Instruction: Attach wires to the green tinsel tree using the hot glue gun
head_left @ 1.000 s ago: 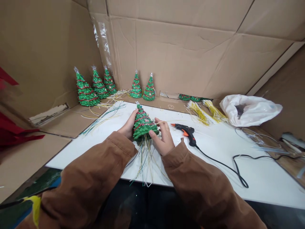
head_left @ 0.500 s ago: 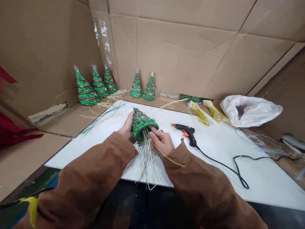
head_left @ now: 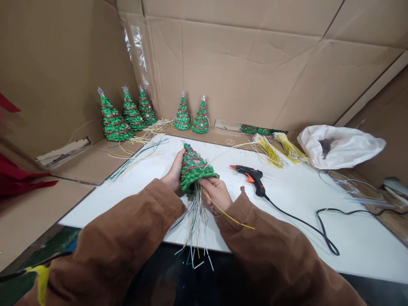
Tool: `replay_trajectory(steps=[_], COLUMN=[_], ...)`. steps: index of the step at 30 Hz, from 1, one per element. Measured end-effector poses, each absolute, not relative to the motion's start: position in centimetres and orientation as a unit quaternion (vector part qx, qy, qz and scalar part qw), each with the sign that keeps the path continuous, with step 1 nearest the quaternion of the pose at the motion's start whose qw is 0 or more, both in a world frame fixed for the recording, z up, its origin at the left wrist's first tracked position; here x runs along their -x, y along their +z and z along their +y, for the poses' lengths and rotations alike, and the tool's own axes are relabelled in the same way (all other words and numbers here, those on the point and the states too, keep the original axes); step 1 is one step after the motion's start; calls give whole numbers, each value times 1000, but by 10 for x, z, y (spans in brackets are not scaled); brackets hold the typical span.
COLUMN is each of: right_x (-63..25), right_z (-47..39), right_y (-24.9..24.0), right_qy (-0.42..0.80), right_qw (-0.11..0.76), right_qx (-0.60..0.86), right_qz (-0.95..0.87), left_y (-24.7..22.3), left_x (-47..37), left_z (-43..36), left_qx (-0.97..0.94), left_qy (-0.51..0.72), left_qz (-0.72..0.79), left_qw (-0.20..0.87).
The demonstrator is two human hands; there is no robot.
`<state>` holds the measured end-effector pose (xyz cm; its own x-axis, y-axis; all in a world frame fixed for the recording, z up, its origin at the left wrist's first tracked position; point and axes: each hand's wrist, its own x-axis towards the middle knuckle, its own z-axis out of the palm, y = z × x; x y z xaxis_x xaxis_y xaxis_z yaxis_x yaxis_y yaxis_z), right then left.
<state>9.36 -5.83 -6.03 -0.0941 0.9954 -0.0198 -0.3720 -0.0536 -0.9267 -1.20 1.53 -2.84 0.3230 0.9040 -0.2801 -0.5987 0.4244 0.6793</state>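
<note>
A small green Christmas tree (head_left: 197, 166) with red garland is held tilted over the white board, its star tip away from me. My left hand (head_left: 174, 172) is closed around its left side. At the base rim my right hand (head_left: 218, 193) is closed, fingertips at the opening and a yellow wire (head_left: 232, 217) passing by them; whether it pinches the wire or just the rim is hard to see. From the hollow base a bundle of white, green and yellow wires (head_left: 194, 225) hangs toward the board's front edge.
A black and orange glue gun (head_left: 251, 176) lies right of the tree, its cord (head_left: 293, 217) running right. Several finished trees (head_left: 114, 121) stand along the cardboard wall. Yellow-white wire bundles (head_left: 270, 151) and a white plastic bag (head_left: 344, 146) sit at the back right.
The tree has turned more upright, its base opening now facing down and less visible. Both hands have shifted slightly right with it, and my right fingers have come out to the rim.
</note>
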Motion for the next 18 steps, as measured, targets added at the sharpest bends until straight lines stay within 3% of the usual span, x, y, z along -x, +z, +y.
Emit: replay_trajectory(steps=[6, 12, 18], right_x=[-92, -93, -100], right_z=[-63, -69, -72], right_y=[-60, -51, -40], right_qy=[629, 663, 582], right_qw=[553, 490, 555], right_qx=[414, 424, 437], right_qz=[-356, -374, -404], left_y=[-28, -26, -21], left_x=[11, 12, 16], left_z=[12, 15, 15], left_qx=[-233, -237, -224], left_qy=[474, 485, 497], left_qz=[316, 316, 327], left_qw=[788, 780, 772])
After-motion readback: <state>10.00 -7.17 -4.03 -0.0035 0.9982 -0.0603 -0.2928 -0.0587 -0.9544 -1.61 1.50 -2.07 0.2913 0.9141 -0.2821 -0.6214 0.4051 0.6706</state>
